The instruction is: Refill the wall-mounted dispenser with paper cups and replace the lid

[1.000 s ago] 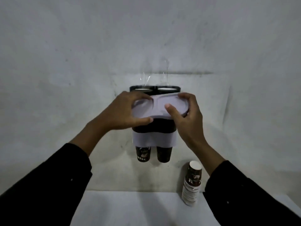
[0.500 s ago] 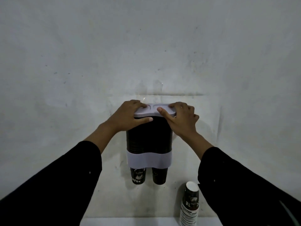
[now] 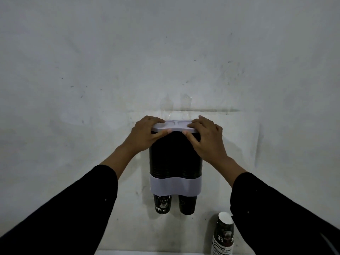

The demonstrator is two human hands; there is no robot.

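My left hand [image 3: 145, 134] is resting on the left end of the pale lavender, oval plastic lid [image 3: 174, 126], fingers lying over its top surface and thumb pressing along its front edge, so it is gripping the lid between them. The black sleeve [image 3: 64, 208] of that arm is running down to the lower left corner. The lid is sitting flat on top of the dark, twin-tube wall-mounted cup dispenser [image 3: 174, 155], which is hanging on the stained grey-white wall [image 3: 165, 52]; two shallow round recesses are showing on the lid between my hands. A pale lavender band [image 3: 174, 186] is wrapping the lower part of the dispenser, and I am seeing stacked cup rims through the dark body just above it. Below the band two black paper cups are poking out side by side: the left one [image 3: 162, 204] is bearing white "Coffee" lettering, the right one [image 3: 187, 204] is looking plain from here. My right hand [image 3: 206, 139] is clasping the right end of the lid in the same way, fingers spread on top, thumb against the front edge. Further right and lower, a leaning stack of printed paper cups [image 3: 223, 236] is standing near the wall, its white open mouth facing up, partly hidden by my right sleeve [image 3: 276, 218].
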